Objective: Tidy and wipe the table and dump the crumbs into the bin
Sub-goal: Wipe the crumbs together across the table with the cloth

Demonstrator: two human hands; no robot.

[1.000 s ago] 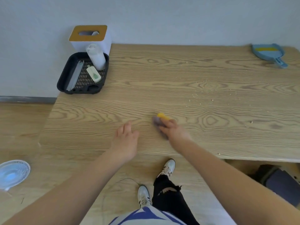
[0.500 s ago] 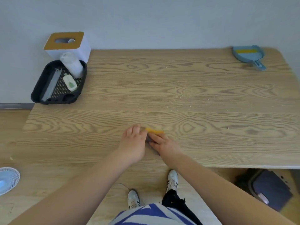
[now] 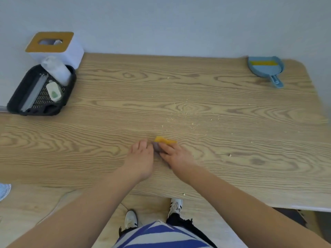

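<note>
sponge (image 3: 164,140): yellow-grey, on table (image 3: 232,172) | crumbs (image 3: 188,111): scattered mid-table

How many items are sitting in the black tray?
3: a white bottle at the tray's far end, a small white-and-green item in the middle, and a grey bar along its left side. Smaller things may be hidden.

tray item (image 3: 53,91): you can read no text on it, only a blurred green mark
dustpan (image 3: 266,68): no label you can read
tissue box (image 3: 55,48): no lettering you can read
</note>
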